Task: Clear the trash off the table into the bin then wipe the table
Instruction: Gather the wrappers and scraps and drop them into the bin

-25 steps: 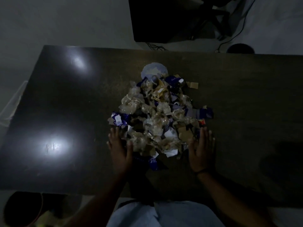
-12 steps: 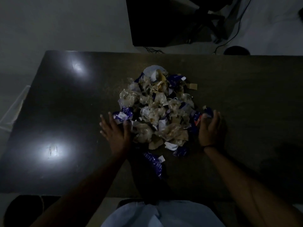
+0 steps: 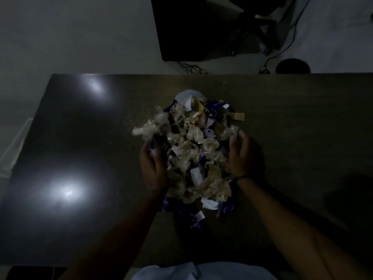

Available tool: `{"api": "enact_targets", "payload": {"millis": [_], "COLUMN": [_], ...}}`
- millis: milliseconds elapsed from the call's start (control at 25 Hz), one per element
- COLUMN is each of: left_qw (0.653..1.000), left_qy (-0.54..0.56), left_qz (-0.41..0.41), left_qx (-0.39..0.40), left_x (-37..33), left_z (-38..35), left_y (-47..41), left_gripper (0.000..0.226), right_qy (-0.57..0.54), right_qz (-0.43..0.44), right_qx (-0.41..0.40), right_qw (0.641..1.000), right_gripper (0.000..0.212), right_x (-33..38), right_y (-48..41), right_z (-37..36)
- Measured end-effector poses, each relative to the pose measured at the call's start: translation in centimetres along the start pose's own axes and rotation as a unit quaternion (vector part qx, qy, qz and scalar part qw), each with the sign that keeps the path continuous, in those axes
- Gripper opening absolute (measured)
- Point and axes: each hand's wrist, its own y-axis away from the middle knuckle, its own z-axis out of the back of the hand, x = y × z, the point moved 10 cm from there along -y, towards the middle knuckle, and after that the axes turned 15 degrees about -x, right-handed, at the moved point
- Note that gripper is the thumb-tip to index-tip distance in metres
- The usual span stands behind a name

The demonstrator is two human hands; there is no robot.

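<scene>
A heap of trash (image 3: 191,146), crumpled clear plastic, torn paper, cardboard scraps and blue wrappers, lies in the middle of the dark table (image 3: 292,122). My left hand (image 3: 152,168) presses against the heap's left side and my right hand (image 3: 241,156) against its right side, fingers curled into the pile, squeezing it between them. Some blue wrappers (image 3: 181,211) stick out below the hands near my side of the table. No bin shows clearly.
A small cardboard scrap (image 3: 239,116) lies at the heap's far right edge. Beyond the table stand a black box-like unit (image 3: 181,31), a chair base and cables on the floor. A dark round object (image 3: 292,66) sits past the far edge.
Both hands have moved forward along the sides of the heap and closed in on it. The pile is now narrower and bunched up between them.
</scene>
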Motion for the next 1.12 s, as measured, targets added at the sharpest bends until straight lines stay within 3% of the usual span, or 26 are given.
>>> {"api": "enact_targets", "payload": {"millis": [80,160,280,400,520,600,680,760,800,880,1000,1120], "left_qw": [0.999,0.997,0.997,0.986,0.975,0.982,0.991,0.983,0.981,0.973,0.955,0.946], "left_qy": [-0.019,-0.06,-0.074,-0.027,-0.042,-0.054,-0.081,-0.118,-0.144,-0.21,-0.184,-0.099], "left_qz": [-0.008,-0.007,-0.001,0.034,-0.007,-0.042,-0.092,-0.138,-0.128,-0.07,0.035,0.054], "left_qx": [-0.04,-0.038,0.038,0.161,0.219,0.174,0.048,-0.031,-0.025,0.058,0.228,0.305], "left_x": [0.0,0.6,0.1,0.0,0.0,-0.2,-1.6,-3.7,-3.8,-2.1,-0.2,-1.9], "left_z": [0.0,-1.2,-4.8,-8.2,-9.2,-7.5,-4.0,-2.1,-2.6,-5.2,-9.1,-10.5], "left_y": [-3.2,-7.3,-11.5,-10.5,-7.8,-7.2,-8.6,-10.6,-12.0,-14.7,-15.6,-12.8], "left_gripper": [0.055,0.063,0.062,0.048,0.036,0.034,0.039,0.043,0.046,0.058,0.075,0.05], "right_qy": [0.052,0.045,0.034,0.034,-0.075,-0.141,-0.14,-0.121,-0.11,-0.098,-0.108,-0.178], "right_qz": [-0.012,-0.032,-0.006,0.063,0.079,0.05,0.03,0.002,-0.001,0.024,0.058,0.047], "right_qx": [0.009,0.079,0.191,0.261,0.289,0.278,0.238,0.215,0.22,0.251,0.303,0.33], "right_qw": [0.999,0.995,0.981,0.963,0.951,0.949,0.961,0.969,0.969,0.963,0.945,0.926], "right_gripper": [0.077,0.088,0.097,0.074,0.049,0.041,0.046,0.071,0.083,0.087,0.064,0.054], "right_x": [0.3,0.8,2.7,6.2,7.8,7.4,6.6,5.7,5.6,6.8,10.3,12.1], "right_y": [-4.7,-8.8,-11.7,-9.6,-6.1,-5.3,-6.6,-8.3,-8.7,-8.4,-6.3,-4.4], "right_z": [-0.8,-3.6,-9.3,-12.3,-12.0,-10.6,-9.5,-9.5,-10.1,-12.1,-14.2,-14.6]}}
